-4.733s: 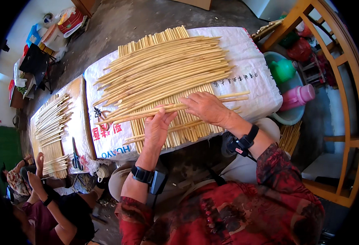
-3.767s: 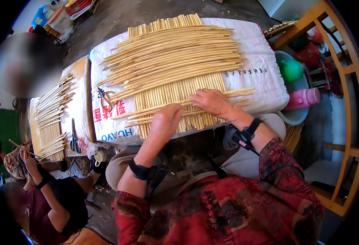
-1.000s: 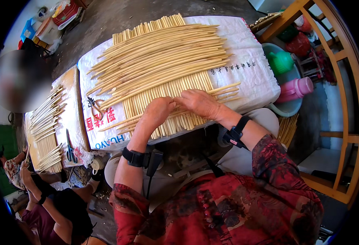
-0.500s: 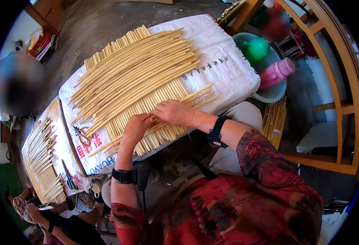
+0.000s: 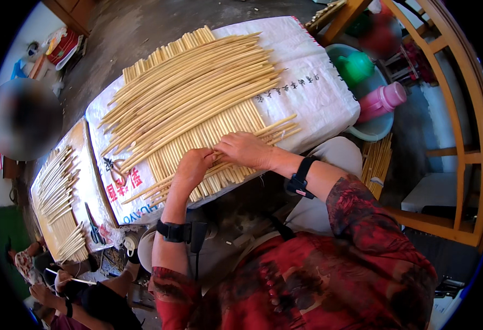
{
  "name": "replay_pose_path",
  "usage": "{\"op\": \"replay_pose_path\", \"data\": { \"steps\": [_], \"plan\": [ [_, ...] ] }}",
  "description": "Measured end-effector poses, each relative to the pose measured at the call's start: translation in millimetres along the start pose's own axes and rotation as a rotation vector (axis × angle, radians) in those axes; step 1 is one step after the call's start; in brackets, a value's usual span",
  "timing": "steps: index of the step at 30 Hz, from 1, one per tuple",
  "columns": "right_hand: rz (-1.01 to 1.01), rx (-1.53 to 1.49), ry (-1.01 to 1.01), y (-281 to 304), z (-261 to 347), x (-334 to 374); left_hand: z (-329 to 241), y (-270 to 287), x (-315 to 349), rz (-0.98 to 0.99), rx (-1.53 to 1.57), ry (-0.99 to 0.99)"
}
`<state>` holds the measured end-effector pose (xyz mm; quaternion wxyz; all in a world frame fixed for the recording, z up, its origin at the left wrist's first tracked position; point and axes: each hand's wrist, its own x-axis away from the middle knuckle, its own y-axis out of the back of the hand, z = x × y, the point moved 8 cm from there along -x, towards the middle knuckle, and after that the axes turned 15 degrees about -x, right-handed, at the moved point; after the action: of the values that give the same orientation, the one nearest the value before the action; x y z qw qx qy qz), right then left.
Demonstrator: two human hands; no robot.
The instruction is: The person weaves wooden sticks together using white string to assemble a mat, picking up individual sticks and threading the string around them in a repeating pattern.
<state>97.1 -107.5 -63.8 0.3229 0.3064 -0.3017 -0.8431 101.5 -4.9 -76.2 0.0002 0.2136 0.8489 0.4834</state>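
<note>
On a white woven sack sheet (image 5: 313, 99) lies a panel of pale peeled sticks. Its short sticks (image 5: 228, 124) lie side by side, with a broad layer of long sticks (image 5: 192, 91) across their middle and far part. Several more long sticks (image 5: 282, 132) cross the near end, under my hands. My left hand (image 5: 192, 169) is closed in a pinch over these near sticks. Beside it, my right hand (image 5: 245, 150) is also closed, its fingertips meeting the left ones. Whatever is between the fingertips is too small or hidden to make out.
Scissors (image 5: 119, 171) lie left of the panel. On a second board (image 5: 96, 192), another stick panel (image 5: 60, 187) sits beside dark-handled scissors (image 5: 94, 225). A co-worker's hands (image 5: 49, 291) hold thin pale sticks at lower left. A basin (image 5: 370, 129) and wooden frame (image 5: 453, 137) stand right.
The whole view has shifted slightly, so the panel appears farther right. My hands stay pinched together at nearly the same spot on it. The co-worker's hands have moved, with thin sticks now showing.
</note>
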Motion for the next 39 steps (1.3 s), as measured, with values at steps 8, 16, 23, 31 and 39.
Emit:
{"op": "replay_pose_path", "data": {
  "steps": [8,16,23,31,39],
  "plan": [
    [-0.018,0.023,0.058,-1.0,4.5,-5.3,12.2,-7.8,-0.7,0.026,-0.011,-0.002],
    [0.032,0.044,0.053,-2.4,6.6,-7.7,14.0,-7.9,-1.5,-0.006,-0.011,-0.014],
    [0.026,0.058,0.044,-1.0,3.8,-3.0,4.9,-2.9,-1.2,0.037,-0.028,-0.006],
    [0.01,0.042,0.053,6.2,8.3,-5.1,3.4,-1.6,-3.0,0.029,0.044,-0.024],
    [0.029,0.054,0.04,5.7,4.4,-8.2,4.6,5.6,-3.4,-0.055,0.042,-0.057]
  ]
}}
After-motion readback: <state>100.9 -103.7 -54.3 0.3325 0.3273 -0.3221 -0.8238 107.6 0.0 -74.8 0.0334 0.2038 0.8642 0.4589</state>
